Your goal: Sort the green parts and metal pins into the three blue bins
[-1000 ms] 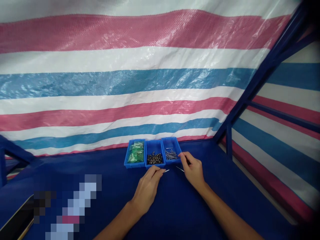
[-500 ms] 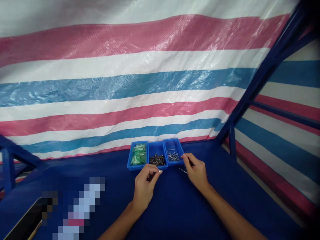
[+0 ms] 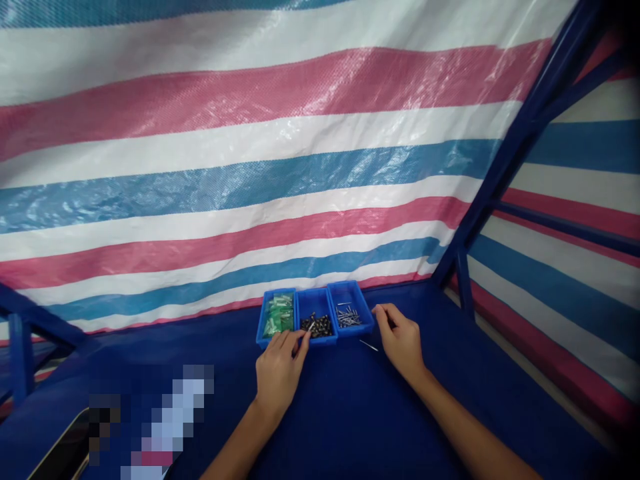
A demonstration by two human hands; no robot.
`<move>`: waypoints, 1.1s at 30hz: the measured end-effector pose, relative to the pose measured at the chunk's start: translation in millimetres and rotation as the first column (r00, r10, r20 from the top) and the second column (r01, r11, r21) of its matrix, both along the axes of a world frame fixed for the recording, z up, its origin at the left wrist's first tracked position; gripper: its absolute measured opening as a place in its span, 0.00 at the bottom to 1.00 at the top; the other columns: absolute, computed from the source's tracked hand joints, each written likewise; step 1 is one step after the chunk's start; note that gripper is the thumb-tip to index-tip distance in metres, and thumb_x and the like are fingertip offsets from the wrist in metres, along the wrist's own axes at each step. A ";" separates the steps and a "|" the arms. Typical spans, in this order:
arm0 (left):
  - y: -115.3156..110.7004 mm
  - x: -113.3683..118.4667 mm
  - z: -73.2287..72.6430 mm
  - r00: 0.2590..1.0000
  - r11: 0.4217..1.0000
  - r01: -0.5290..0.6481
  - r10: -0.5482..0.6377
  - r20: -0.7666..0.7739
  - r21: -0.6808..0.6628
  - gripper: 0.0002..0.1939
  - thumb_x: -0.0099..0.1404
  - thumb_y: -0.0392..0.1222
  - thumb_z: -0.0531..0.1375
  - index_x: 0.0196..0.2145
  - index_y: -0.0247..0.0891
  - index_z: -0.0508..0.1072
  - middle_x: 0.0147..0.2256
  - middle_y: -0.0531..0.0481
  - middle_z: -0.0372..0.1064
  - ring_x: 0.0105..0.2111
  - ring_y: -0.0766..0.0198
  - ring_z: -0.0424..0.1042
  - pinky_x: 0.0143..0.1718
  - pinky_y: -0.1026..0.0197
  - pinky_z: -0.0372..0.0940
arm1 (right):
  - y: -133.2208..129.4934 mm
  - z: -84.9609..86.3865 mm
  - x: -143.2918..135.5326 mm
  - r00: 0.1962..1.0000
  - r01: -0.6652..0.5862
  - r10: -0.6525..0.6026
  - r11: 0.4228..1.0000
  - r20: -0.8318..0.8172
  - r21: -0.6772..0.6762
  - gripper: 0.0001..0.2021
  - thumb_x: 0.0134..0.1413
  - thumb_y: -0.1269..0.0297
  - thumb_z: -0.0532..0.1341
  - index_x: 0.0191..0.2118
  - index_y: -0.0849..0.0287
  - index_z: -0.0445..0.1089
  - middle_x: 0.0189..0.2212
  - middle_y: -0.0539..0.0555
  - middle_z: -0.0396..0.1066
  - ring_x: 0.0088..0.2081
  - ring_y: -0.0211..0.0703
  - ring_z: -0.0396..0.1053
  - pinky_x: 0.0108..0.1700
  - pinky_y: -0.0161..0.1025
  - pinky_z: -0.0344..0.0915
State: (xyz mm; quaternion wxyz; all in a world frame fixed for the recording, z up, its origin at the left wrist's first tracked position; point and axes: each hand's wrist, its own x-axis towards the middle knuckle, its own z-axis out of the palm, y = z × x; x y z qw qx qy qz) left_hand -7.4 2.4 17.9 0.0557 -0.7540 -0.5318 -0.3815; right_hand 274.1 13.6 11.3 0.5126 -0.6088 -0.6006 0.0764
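Observation:
My left hand (image 3: 279, 373) is closed in a pinch at the front edge of the middle blue bin (image 3: 307, 300). A small silvery piece (image 3: 311, 327) shows at its fingertips, too small to name. Inside that bin lie dark, metallic small parts (image 3: 323, 326). My right hand (image 3: 403, 341) is beside the right blue bin (image 3: 345, 290), thumb and forefinger pressed together; whatever they may hold is hidden. Thin silvery pins or nails (image 3: 349, 317) fill part of the right bin. One similar thin pin (image 3: 369, 345) lies on the table between my hands.
The left blue bin (image 3: 261, 327) contains green and clear small pieces (image 3: 279, 313). On the blue table (image 3: 330, 413), a phone (image 3: 63, 447) and a pixelated object (image 3: 173, 417) lie at left. Striped sheeting (image 3: 250, 193) and a blue frame (image 3: 493, 180) stand behind and right.
My left hand has moved left, its fingertips now at the middle bin's front edge. My right hand has shifted slightly right, off the right bin's corner. The view has tilted a little.

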 end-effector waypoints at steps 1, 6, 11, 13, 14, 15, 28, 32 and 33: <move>0.4 -0.6 -0.5 1.000 1.000 -0.013 0.013 -0.015 0.004 0.16 0.82 0.50 0.55 0.45 0.42 0.81 0.27 0.52 0.72 0.32 0.60 0.76 0.35 0.63 0.67 | 1.5 -0.2 1.4 1.000 0.018 -0.019 1.000 -0.004 -0.014 0.20 0.74 0.49 0.53 0.39 0.55 0.76 0.23 0.48 0.72 0.22 0.40 0.67 0.30 0.36 0.61; -4.6 1.7 -3.4 0.999 0.999 0.046 -0.046 -0.014 -0.002 0.16 0.82 0.51 0.54 0.52 0.41 0.78 0.27 0.53 0.73 0.29 0.61 0.76 0.34 0.63 0.69 | 12.3 1.8 12.0 0.975 0.181 -0.116 0.907 0.188 -0.381 0.15 0.73 0.60 0.49 0.55 0.56 0.67 0.31 0.50 0.77 0.33 0.46 0.76 0.36 0.37 0.63; -14.0 10.5 -9.9 0.970 0.970 0.243 -0.243 -0.016 -0.030 0.15 0.83 0.46 0.53 0.45 0.41 0.79 0.27 0.51 0.74 0.28 0.63 0.76 0.32 0.63 0.69 | 18.1 6.0 24.5 0.956 0.139 0.036 0.818 0.292 -0.558 0.07 0.65 0.62 0.58 0.42 0.55 0.73 0.32 0.55 0.79 0.36 0.51 0.77 0.35 0.39 0.56; -16.0 13.0 -12.8 0.962 0.961 0.273 -0.274 -0.014 -0.044 0.16 0.82 0.46 0.53 0.44 0.41 0.79 0.26 0.52 0.73 0.27 0.63 0.76 0.30 0.64 0.67 | 17.4 6.8 26.4 0.943 0.117 0.104 0.787 0.316 -0.606 0.07 0.64 0.62 0.59 0.39 0.56 0.74 0.34 0.57 0.80 0.39 0.52 0.78 0.35 0.39 0.55; -16.4 13.5 -14.0 0.960 0.959 0.279 -0.280 -0.014 -0.049 0.16 0.82 0.46 0.53 0.44 0.41 0.79 0.26 0.52 0.73 0.26 0.64 0.76 0.29 0.64 0.67 | 16.8 7.2 26.4 0.937 0.107 0.132 0.774 0.325 -0.624 0.07 0.64 0.62 0.59 0.38 0.56 0.74 0.35 0.57 0.80 0.39 0.53 0.78 0.35 0.39 0.54; -16.4 13.5 -14.9 0.959 0.958 0.281 -0.282 -0.015 -0.050 0.15 0.82 0.46 0.53 0.43 0.41 0.79 0.26 0.53 0.73 0.26 0.64 0.75 0.29 0.64 0.66 | 16.0 7.8 26.0 0.930 0.098 0.158 0.762 0.331 -0.640 0.08 0.65 0.61 0.59 0.38 0.56 0.74 0.36 0.58 0.81 0.40 0.53 0.78 0.35 0.40 0.54; 22.1 9.7 50.9 0.946 0.892 -0.142 -0.006 -0.324 -0.430 0.11 0.78 0.48 0.61 0.47 0.43 0.83 0.41 0.44 0.82 0.40 0.49 0.83 0.35 0.58 0.70 | 9.5 13.1 18.7 0.886 0.100 0.248 0.721 0.390 -0.686 0.13 0.70 0.58 0.55 0.42 0.57 0.74 0.40 0.63 0.80 0.42 0.57 0.79 0.35 0.40 0.57; 38.9 17.0 64.9 0.930 0.854 -0.129 -0.072 -0.359 -0.504 0.04 0.70 0.42 0.69 0.36 0.42 0.84 0.35 0.43 0.82 0.38 0.48 0.83 0.36 0.58 0.69 | 9.8 13.6 17.4 0.882 0.104 0.255 0.716 0.397 -0.691 0.13 0.71 0.58 0.55 0.43 0.58 0.74 0.42 0.64 0.80 0.43 0.58 0.79 0.37 0.41 0.59; 42.1 18.2 65.6 0.928 0.848 -0.128 -0.080 -0.363 -0.514 0.03 0.68 0.40 0.70 0.35 0.41 0.83 0.35 0.43 0.82 0.38 0.48 0.83 0.36 0.59 0.69 | 9.8 14.1 17.0 0.881 0.104 0.256 0.715 0.397 -0.691 0.13 0.71 0.58 0.55 0.43 0.58 0.74 0.42 0.64 0.81 0.44 0.58 0.79 0.37 0.41 0.60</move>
